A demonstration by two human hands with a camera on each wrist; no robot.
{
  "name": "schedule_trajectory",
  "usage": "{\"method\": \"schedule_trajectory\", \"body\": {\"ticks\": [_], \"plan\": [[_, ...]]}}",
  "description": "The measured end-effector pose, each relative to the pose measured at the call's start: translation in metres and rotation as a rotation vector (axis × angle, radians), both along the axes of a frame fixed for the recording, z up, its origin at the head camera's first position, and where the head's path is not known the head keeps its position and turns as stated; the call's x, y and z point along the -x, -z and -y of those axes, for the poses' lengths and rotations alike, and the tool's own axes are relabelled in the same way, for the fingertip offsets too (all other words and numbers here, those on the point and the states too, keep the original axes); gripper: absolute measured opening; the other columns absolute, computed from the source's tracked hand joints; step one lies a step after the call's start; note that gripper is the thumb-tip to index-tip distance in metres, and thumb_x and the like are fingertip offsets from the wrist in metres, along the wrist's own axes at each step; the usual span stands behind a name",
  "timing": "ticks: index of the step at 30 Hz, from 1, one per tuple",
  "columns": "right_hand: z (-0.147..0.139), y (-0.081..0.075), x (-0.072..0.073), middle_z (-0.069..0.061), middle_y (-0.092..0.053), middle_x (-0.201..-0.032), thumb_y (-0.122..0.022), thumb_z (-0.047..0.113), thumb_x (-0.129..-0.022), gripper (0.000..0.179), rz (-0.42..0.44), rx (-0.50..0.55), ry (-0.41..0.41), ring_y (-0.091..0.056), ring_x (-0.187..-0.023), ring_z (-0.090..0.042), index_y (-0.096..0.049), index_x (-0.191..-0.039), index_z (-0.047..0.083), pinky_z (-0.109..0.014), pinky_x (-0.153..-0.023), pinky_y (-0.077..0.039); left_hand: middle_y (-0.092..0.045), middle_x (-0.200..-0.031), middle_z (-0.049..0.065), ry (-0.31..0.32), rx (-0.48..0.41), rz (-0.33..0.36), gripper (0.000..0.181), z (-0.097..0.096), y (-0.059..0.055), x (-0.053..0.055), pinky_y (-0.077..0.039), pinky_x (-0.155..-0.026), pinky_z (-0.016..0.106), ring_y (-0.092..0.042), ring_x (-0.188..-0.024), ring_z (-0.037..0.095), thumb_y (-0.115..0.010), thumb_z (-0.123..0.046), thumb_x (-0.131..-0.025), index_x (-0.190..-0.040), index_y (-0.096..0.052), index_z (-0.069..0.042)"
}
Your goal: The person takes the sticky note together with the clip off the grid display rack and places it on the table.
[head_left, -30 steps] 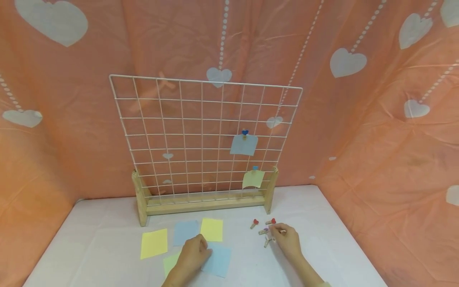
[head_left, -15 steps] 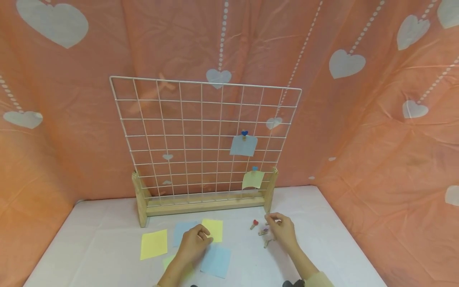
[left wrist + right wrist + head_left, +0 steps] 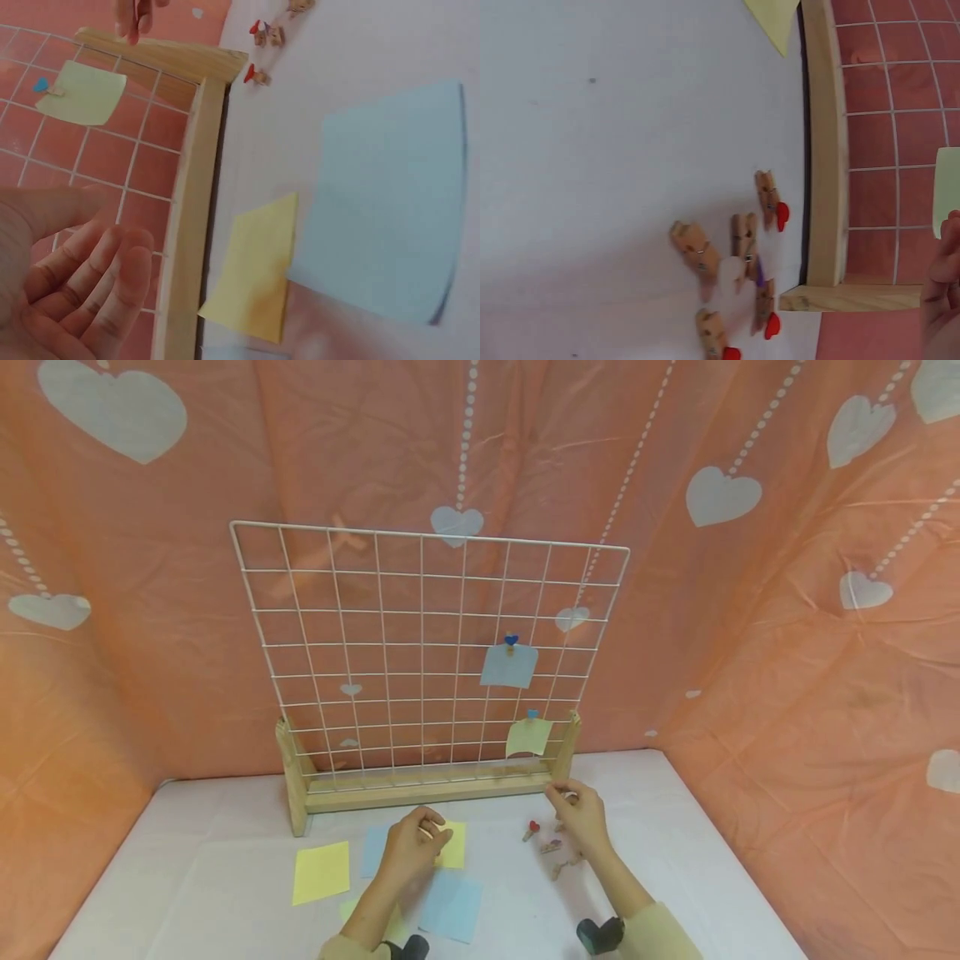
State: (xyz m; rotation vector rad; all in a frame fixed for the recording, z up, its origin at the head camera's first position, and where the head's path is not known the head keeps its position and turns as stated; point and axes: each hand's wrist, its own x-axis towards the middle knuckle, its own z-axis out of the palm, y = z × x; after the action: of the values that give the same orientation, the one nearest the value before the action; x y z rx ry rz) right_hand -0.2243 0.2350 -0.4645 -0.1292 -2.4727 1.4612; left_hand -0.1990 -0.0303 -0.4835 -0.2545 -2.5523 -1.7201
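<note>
My left hand hovers over the sticky notes, fingers loosely bent and holding nothing. Under and around it lie a blue note, a yellow note and others. My right hand is raised by the right foot of the grid stand, thumb and forefinger close together; no object shows in it. Below it several small wooden clothespins lie on the table, one with a red heart. On the white wire grid hang a pale blue note under a blue-heart clothespin and a pale green note.
The grid stands in a wooden base at the back of the white-covered table. One more yellow note lies at the left. An orange curtain with white hearts encloses the back and sides.
My right hand has risen from the clothespins toward the right foot of the stand. The left hand has lifted off the blue note and moved slightly forward.
</note>
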Motion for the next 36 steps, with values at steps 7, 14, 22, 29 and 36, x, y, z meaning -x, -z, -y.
{"method": "schedule_trajectory", "body": {"ticks": [7, 14, 22, 29, 36], "plan": [[0.005, -0.019, 0.009, -0.002, -0.061, -0.062, -0.068, 0.022, -0.090, 0.023, -0.045, -0.003, -0.009, -0.051, -0.049, -0.006, -0.071, -0.100, 0.002, -0.017, -0.042, -0.037, -0.062, -0.080, 0.007, -0.090, -0.042, -0.037, 0.018, -0.008, -0.012, 0.007, -0.050, -0.051, 0.020, -0.060, -0.062, 0.010, -0.067, -0.010, -0.088, -0.098, -0.061, 0.002], [0.012, -0.040, 0.017, -0.009, -0.066, -0.074, -0.069, 0.021, -0.088, 0.023, -0.119, -0.019, -0.027, -0.049, -0.052, -0.004, -0.071, -0.100, 0.002, -0.017, -0.046, -0.041, -0.064, -0.084, 0.011, -0.167, -0.097, -0.069, 0.018, -0.012, -0.027, 0.016, -0.051, -0.054, 0.019, -0.061, -0.065, 0.013, -0.065, -0.011, -0.090, -0.101, -0.061, 0.002], [0.018, -0.059, 0.024, -0.015, -0.070, -0.106, -0.069, 0.021, -0.089, 0.023, -0.179, -0.025, -0.036, -0.058, -0.075, -0.010, -0.071, -0.100, 0.002, -0.017, -0.063, -0.047, -0.066, -0.088, 0.013, -0.233, -0.124, -0.142, 0.016, -0.017, -0.045, 0.025, -0.050, -0.058, 0.019, -0.063, -0.074, 0.019, -0.066, -0.007, -0.088, -0.099, -0.062, 0.002], [0.028, -0.080, 0.023, -0.021, -0.068, -0.106, -0.067, 0.012, -0.090, 0.020, -0.206, 0.044, -0.070, -0.061, -0.069, -0.012, -0.069, -0.101, -0.005, -0.015, -0.057, -0.048, -0.067, -0.087, 0.016, -0.248, -0.178, -0.189, 0.017, -0.027, -0.057, 0.031, -0.053, -0.064, 0.018, -0.065, -0.076, 0.024, -0.068, -0.007, -0.087, -0.098, -0.063, 0.005], [0.044, -0.113, 0.008, -0.020, -0.063, -0.090, -0.065, 0.006, -0.090, 0.019, -0.202, 0.060, -0.067, -0.043, -0.058, -0.002, -0.067, -0.100, -0.009, -0.016, -0.058, -0.038, -0.066, -0.087, 0.014, -0.249, -0.199, -0.188, 0.017, -0.036, -0.068, 0.037, -0.054, -0.068, 0.021, -0.063, -0.077, 0.021, -0.068, -0.011, -0.088, -0.097, -0.064, 0.002]]}}
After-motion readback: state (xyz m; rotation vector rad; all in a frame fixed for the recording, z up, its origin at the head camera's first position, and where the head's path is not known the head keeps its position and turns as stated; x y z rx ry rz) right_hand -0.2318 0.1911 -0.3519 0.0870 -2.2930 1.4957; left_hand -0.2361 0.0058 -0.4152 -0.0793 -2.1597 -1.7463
